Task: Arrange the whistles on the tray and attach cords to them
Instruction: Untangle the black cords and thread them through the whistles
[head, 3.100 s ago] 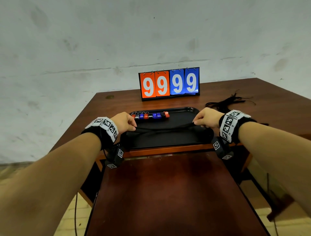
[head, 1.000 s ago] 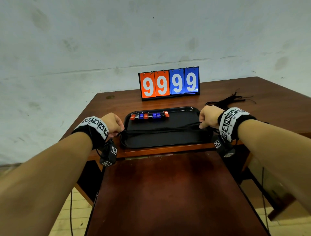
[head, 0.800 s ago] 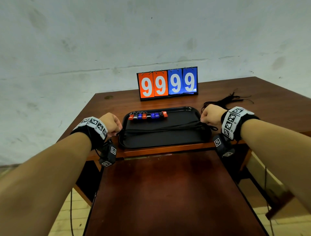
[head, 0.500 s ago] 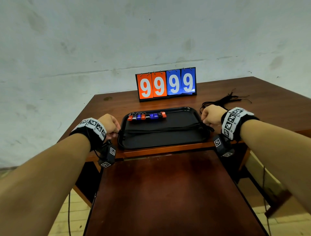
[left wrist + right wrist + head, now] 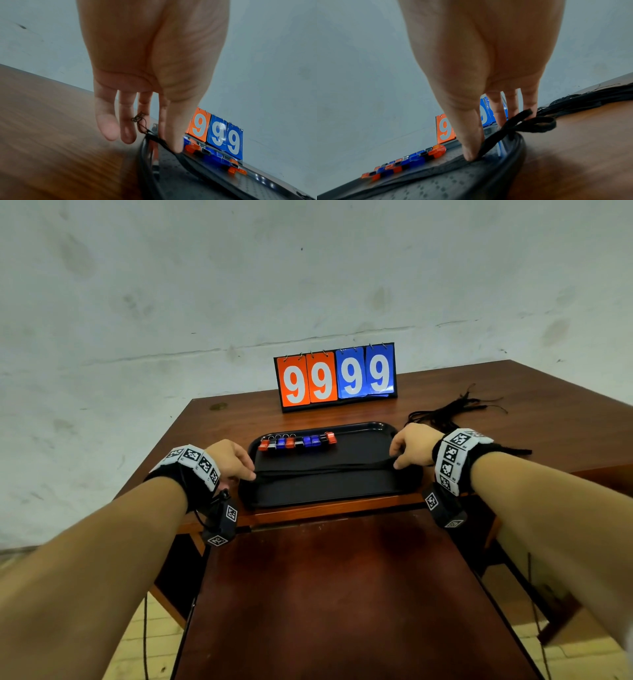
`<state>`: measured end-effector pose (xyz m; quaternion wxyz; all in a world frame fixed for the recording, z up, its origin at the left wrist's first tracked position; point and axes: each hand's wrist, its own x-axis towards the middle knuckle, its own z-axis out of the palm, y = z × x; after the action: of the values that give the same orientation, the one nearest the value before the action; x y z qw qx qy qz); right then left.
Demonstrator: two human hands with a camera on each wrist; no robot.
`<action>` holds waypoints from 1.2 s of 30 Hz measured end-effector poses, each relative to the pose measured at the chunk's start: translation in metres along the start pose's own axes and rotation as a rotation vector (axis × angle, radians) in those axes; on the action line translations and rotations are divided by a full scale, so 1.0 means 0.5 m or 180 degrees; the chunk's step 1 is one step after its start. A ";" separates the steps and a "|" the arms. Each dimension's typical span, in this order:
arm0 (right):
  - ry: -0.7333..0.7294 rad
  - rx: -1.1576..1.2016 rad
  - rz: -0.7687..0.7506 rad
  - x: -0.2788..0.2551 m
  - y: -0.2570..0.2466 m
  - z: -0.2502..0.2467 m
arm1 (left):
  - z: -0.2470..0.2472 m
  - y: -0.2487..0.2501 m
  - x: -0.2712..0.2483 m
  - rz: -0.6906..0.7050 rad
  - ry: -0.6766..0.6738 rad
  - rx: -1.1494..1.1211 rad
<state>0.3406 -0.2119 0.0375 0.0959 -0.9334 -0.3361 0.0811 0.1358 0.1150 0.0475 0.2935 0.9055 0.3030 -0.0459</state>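
A black tray (image 5: 325, 489) lies on the brown table, and a row of red, blue and black whistles (image 5: 296, 441) runs along its far side. A bundle of black cords (image 5: 325, 469) stretches across the tray from left to right. My left hand (image 5: 248, 474) is at the tray's left rim, fingers straight, its thumb (image 5: 174, 146) pressing the cord's end (image 5: 164, 143) down. My right hand (image 5: 397, 462) is at the right rim, where its thumb (image 5: 468, 152) presses the looped cord end (image 5: 501, 135) onto the tray (image 5: 453, 180). The whistles (image 5: 406, 162) lie beyond.
A flip scoreboard (image 5: 335, 376) reading 9999 stands behind the tray. A pile of spare black cords (image 5: 452, 409) lies on the table behind my right hand. A lower dark wooden surface (image 5: 325, 594) juts toward me in front of the tray.
Both hands, earlier closed in fists pulling the cords taut above the tray, have moved inward and straightened their fingers. The cords now lie on the tray.
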 end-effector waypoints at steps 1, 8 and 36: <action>-0.0006 -0.0062 0.0004 0.003 0.001 0.002 | 0.001 -0.001 0.002 0.0023 -0.0006 0.0054; 0.0208 0.0181 0.0060 -0.019 0.004 -0.013 | -0.002 0.037 0.000 0.0248 0.0420 0.0242; 0.0488 0.0883 0.0794 -0.047 0.410 -0.124 | 0.307 0.657 0.151 0.1630 0.0130 0.0607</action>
<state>0.4615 -0.3896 0.0519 0.2380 -0.9491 -0.1952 0.0666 0.4007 -0.1431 0.0667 0.2029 0.9769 0.0644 0.0198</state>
